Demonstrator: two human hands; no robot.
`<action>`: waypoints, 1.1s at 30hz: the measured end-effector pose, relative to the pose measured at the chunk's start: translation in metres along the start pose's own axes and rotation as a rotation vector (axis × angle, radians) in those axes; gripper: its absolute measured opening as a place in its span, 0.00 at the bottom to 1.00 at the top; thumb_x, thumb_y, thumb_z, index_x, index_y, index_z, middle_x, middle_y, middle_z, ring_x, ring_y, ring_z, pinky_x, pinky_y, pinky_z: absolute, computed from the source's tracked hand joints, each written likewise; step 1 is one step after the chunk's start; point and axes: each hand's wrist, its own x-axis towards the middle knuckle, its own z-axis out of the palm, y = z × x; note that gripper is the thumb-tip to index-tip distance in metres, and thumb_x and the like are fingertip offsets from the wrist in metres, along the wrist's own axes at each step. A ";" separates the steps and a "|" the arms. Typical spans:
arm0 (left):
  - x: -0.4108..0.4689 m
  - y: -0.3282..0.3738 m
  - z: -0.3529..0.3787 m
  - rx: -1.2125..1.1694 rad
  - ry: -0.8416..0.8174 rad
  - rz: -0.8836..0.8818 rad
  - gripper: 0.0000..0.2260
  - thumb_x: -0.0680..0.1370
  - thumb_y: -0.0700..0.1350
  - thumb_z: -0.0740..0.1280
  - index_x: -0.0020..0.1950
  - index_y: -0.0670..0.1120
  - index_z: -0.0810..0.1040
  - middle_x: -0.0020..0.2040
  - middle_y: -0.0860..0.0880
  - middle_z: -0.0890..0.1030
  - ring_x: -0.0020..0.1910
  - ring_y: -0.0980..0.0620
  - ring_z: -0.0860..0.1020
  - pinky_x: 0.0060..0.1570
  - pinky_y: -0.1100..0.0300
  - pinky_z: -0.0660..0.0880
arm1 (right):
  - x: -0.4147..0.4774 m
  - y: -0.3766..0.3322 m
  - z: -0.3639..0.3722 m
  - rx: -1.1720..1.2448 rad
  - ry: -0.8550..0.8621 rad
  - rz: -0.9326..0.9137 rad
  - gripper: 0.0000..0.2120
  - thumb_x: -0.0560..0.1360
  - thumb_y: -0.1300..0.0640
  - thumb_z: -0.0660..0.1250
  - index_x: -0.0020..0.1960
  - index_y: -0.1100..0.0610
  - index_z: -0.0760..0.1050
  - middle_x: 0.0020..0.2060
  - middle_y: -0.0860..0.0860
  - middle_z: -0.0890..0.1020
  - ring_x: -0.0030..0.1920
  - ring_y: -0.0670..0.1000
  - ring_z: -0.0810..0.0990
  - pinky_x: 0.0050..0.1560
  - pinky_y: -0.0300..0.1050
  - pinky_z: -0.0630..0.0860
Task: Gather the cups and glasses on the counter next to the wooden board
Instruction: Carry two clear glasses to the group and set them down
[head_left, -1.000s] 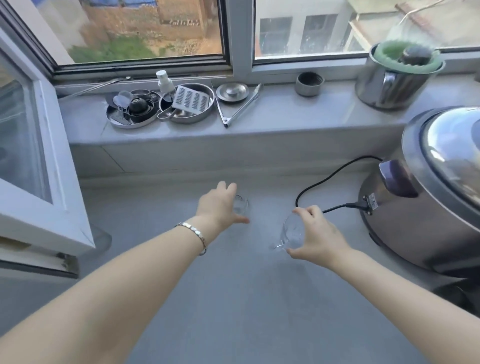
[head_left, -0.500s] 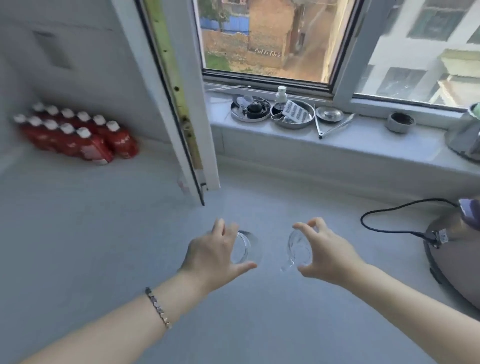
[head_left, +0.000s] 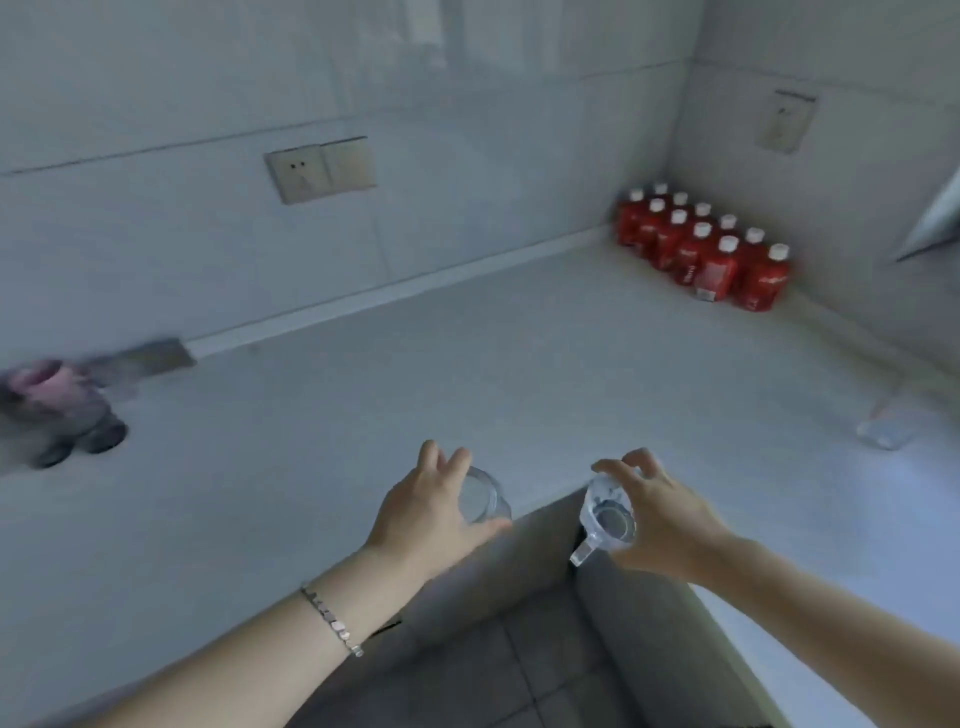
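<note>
My left hand (head_left: 423, 512) grips a small clear glass (head_left: 480, 499) from above, held in the air over the inner corner of the grey counter (head_left: 363, 415). My right hand (head_left: 660, 519) holds a clear glass cup with a handle (head_left: 605, 519), tilted so its base faces me, over the counter's edge. Another clear glass (head_left: 885, 423) lies blurred on the counter at the far right. No wooden board shows in this view.
A pack of red bottles with white caps (head_left: 706, 249) stands in the far corner. A blurred pink and dark object (head_left: 57, 410) sits at the left edge beside a grey slab (head_left: 150, 356). Wall sockets (head_left: 319, 169) are on the tiled wall. Dark floor tiles (head_left: 519, 665) lie below.
Both hands lifted their glasses off the counter by the window and carried them left. The view swung left past the window frame to the corner counter with the red bottles.
</note>
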 end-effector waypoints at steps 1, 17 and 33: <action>-0.014 -0.031 -0.010 -0.006 0.016 -0.055 0.28 0.69 0.62 0.68 0.60 0.46 0.68 0.55 0.47 0.67 0.48 0.44 0.76 0.39 0.59 0.67 | 0.010 -0.033 0.009 -0.005 -0.016 -0.047 0.37 0.66 0.49 0.71 0.71 0.42 0.58 0.64 0.47 0.64 0.59 0.51 0.75 0.50 0.40 0.74; -0.188 -0.352 -0.089 -0.022 0.176 -0.752 0.24 0.72 0.62 0.65 0.63 0.53 0.68 0.53 0.50 0.66 0.41 0.47 0.76 0.37 0.61 0.69 | 0.111 -0.411 0.116 -0.147 -0.284 -0.622 0.41 0.65 0.50 0.73 0.73 0.44 0.56 0.67 0.47 0.63 0.62 0.49 0.73 0.51 0.36 0.72; -0.115 -0.600 -0.164 -0.145 0.172 -1.066 0.25 0.72 0.61 0.66 0.59 0.46 0.66 0.57 0.43 0.69 0.43 0.41 0.77 0.37 0.57 0.71 | 0.243 -0.614 0.170 -0.166 -0.314 -0.789 0.40 0.65 0.52 0.72 0.72 0.44 0.57 0.66 0.47 0.62 0.64 0.51 0.69 0.54 0.41 0.74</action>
